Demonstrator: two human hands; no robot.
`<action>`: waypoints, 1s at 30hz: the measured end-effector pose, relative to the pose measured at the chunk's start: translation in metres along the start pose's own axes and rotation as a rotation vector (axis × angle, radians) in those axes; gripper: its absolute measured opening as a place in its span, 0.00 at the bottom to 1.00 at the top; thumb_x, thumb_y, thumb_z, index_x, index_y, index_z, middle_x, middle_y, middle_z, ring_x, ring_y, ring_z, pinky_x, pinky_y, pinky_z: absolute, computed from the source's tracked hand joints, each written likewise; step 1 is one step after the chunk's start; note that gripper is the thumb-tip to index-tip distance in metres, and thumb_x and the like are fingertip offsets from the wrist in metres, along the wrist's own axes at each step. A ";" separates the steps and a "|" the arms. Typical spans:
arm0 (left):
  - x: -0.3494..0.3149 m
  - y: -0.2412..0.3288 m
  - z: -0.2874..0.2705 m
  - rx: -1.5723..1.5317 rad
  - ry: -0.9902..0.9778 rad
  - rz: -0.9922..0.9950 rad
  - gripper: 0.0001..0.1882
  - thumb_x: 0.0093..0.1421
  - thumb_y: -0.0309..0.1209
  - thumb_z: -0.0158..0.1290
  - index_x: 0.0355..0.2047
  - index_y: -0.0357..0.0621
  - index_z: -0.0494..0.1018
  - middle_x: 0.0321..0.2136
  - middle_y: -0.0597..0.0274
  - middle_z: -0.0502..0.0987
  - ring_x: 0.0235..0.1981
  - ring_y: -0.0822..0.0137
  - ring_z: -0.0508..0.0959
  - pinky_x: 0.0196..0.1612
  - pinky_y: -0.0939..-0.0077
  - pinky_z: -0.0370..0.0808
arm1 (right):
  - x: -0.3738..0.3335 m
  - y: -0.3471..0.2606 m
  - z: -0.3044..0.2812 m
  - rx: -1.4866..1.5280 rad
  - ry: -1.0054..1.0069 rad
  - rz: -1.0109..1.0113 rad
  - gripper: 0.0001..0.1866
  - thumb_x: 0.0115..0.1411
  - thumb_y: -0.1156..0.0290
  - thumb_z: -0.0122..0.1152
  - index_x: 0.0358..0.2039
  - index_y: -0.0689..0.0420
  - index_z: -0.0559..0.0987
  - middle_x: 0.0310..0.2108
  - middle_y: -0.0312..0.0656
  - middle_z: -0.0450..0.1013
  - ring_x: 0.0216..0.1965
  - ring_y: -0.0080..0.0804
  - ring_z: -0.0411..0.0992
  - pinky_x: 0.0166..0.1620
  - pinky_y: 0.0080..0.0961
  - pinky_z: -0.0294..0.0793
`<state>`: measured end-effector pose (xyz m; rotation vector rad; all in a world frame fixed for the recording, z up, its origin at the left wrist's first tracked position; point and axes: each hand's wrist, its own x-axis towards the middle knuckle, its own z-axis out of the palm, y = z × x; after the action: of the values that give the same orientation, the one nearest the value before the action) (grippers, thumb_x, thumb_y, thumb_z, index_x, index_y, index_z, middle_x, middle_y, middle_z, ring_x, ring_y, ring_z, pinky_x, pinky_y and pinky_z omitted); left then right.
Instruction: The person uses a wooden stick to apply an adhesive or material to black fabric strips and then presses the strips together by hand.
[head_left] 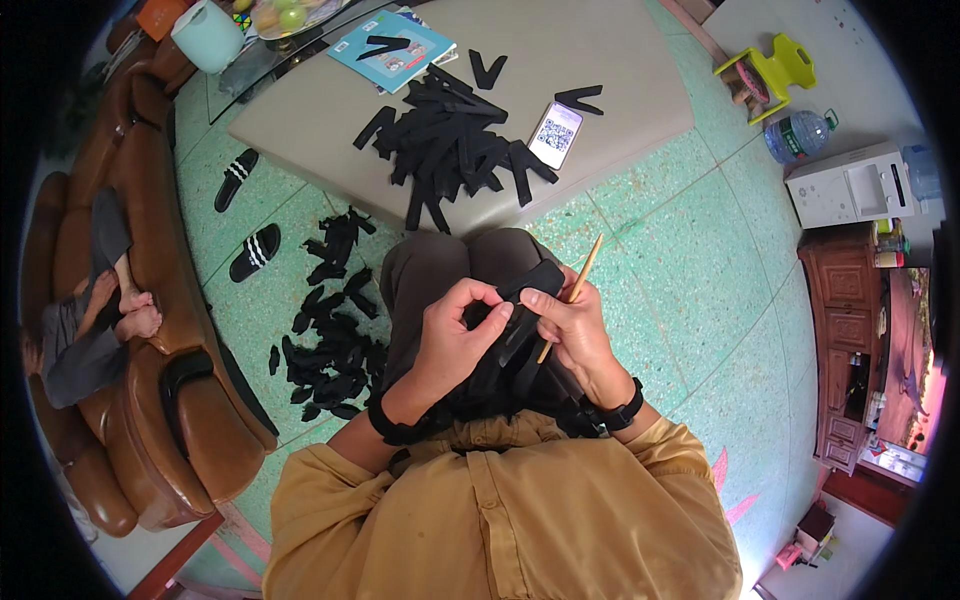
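Above my lap, my left hand pinches the edge of a black fabric strip between thumb and fingers. My right hand grips the same strip from the other side with its thumb on top. A thin wooden stick is also held in that hand, slanting up past the fingers. More dark material lies on my lap below the hands; its shape is hard to make out. Ahead of my knees, a heap of black folded strips covers part of the beige table.
A phone and a blue book lie by the heap. On the green floor at left are black fabric pieces and two slippers. A person sits on the brown sofa. A green chair stands at far right.
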<state>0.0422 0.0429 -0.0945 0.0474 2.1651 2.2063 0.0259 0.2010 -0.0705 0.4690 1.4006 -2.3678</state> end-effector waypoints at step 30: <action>0.035 0.029 -0.008 -0.398 -0.004 -0.329 0.03 0.55 0.23 0.51 0.31 0.41 0.71 0.30 0.61 0.77 0.33 0.72 0.77 0.35 0.83 0.69 | -0.014 0.016 0.009 -0.740 0.082 -0.482 0.13 0.59 0.65 0.55 0.29 0.64 0.75 0.17 0.39 0.70 0.20 0.21 0.67 0.25 0.19 0.67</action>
<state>0.0069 0.0367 -0.0665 -0.2958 1.5537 2.3729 0.0445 0.1877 -0.0725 0.0158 2.4813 -1.9194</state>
